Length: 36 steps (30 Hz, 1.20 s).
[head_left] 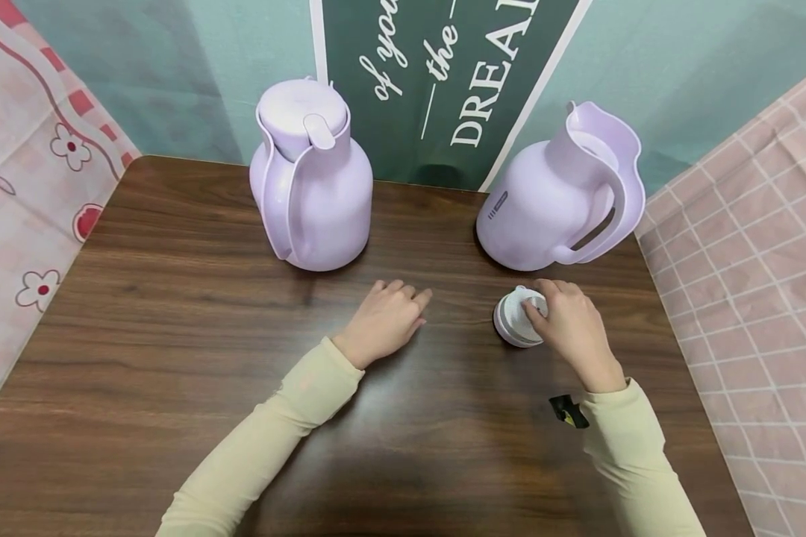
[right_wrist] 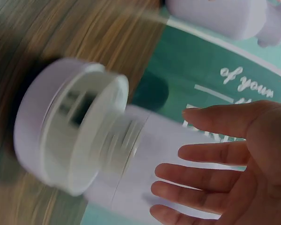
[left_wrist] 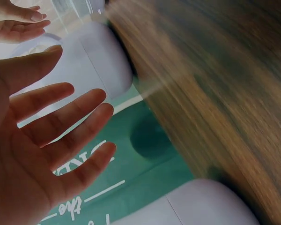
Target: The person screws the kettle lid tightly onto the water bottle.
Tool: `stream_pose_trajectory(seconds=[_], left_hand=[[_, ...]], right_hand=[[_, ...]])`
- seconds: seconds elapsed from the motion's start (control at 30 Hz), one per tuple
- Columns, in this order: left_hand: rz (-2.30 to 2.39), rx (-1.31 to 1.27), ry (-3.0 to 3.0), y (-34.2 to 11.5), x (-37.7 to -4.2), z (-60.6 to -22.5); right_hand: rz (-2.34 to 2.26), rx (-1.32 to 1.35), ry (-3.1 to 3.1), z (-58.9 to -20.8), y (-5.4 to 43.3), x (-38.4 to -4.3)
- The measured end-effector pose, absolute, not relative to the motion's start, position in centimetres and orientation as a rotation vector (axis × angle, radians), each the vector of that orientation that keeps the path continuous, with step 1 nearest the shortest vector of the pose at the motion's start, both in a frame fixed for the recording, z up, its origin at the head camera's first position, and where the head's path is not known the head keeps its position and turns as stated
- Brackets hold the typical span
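Observation:
A lilac jug lid (head_left: 511, 317) with a pale plug lies upside down on the table, lilac cap against the wood, in the head and right wrist views. My right hand (head_left: 571, 324) hovers beside it, its fingers (right_wrist: 196, 173) extended and apart from the plug (right_wrist: 113, 136). Behind stands a lilac jug (head_left: 530, 201) with an uncovered mouth, its handle toward the right. Another lilac jug (head_left: 336, 194), its lid (head_left: 295, 104) in place, stands at the back left. My left hand (head_left: 384, 321) is over the middle of the table, fingers spread and holding nothing.
The brown wooden table (head_left: 175, 358) ends at a green backdrop with white lettering (head_left: 436, 89). Patterned cloth (head_left: 27, 194) hangs on the left and pink tile-pattern cloth (head_left: 752, 283) on the right. A small black piece (head_left: 568, 411) with a yellow mark shows beside my right sleeve.

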<state>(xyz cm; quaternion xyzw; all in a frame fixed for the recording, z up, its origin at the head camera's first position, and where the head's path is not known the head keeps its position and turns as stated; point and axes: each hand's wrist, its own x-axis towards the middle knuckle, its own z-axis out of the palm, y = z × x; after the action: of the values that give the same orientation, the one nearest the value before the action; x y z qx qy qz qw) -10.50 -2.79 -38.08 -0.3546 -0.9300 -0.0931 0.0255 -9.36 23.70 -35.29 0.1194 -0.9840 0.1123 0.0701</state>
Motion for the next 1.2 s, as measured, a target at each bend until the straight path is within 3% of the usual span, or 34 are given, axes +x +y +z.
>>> stream_pose_trajectory(seconds=[0.57,1.2], left_hand=[[-0.332,-1.214,-2.953,0.1,-11.1,-37.5],[-0.310,-1.159,-3.013,1.2,-12.1,-37.6]], right_hand=[[0.478,0.089,-2.915,-33.2,29.3,-10.5],[0.920,-0.005,-2.976,-31.2,30.8,-13.9]])
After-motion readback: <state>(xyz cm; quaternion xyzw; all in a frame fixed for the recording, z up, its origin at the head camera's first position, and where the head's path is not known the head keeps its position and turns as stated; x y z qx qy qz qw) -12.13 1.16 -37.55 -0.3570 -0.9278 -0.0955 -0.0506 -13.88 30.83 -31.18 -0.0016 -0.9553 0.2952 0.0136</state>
